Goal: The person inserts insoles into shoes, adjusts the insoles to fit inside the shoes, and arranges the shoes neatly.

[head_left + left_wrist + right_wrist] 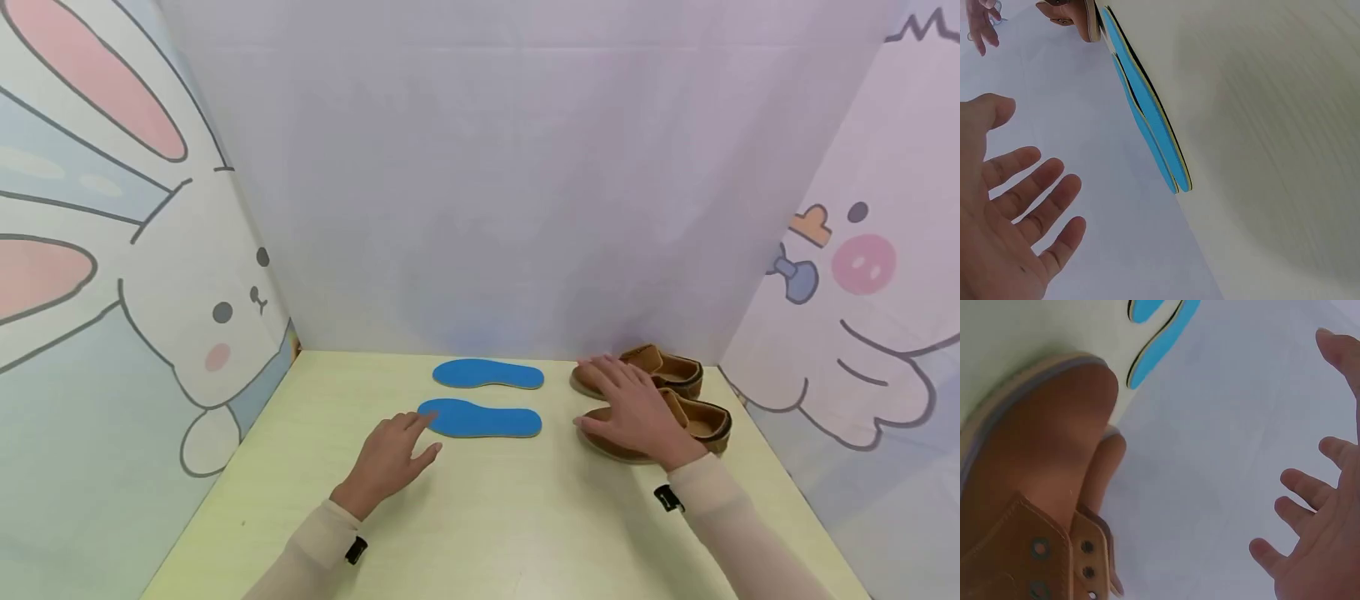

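Observation:
Two blue insoles lie side by side on the pale yellow table [480, 533], the far insole [487, 374] behind the near insole [480, 418]. To their right stand two brown shoes, the far shoe [667, 367] and the near shoe [701, 421]. My left hand [397, 450] is open, its fingers straight and close to the near insole's left end. My right hand [630, 408] is open with fingers spread over the near shoe's toe; whether it touches is unclear. In the wrist views the left palm [1016, 212] and right hand [1316, 544] hold nothing, beside the insoles [1147, 112] and a shoe [1029, 475].
A plain white backdrop [495, 183] closes the table's far side. A panel with a cartoon rabbit [127, 275] stands at the left, and another cartoon panel [862, 317] at the right. Both shoes stand near the table's back right corner.

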Available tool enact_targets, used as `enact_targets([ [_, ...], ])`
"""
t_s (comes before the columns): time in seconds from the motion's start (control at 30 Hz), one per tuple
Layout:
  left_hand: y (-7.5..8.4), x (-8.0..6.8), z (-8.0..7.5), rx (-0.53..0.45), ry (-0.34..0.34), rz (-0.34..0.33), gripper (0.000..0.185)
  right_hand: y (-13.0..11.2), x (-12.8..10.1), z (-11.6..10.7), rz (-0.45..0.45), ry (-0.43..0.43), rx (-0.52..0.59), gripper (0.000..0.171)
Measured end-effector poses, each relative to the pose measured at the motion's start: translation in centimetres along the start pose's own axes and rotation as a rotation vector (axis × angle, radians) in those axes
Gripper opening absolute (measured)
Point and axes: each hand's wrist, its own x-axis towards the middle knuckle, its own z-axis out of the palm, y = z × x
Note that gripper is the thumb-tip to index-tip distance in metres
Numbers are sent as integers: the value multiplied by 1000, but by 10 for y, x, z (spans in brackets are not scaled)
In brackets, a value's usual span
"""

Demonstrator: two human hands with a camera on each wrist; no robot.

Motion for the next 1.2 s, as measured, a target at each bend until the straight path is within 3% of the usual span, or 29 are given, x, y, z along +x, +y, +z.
enact_targets([
  [0.27,-1,0,-3,6,16,9,29,41,28,-34,22,-46,-13,92],
  [0.47,-2,0,-3,48,-36,-2,20,80,44,-45,93,-170,118,96],
  [0.83,-4,-3,-4,30,-47,-25,18,142,60,-22,147,-265,148,95],
  [1.0,-2,-7,-6,12,-63,-41,18,155,59,-14,163,-326,179,100],
  [1.2,-3,-9,-7,-41,-136,-96,17,167,58,1,159,-387,175,101],
])
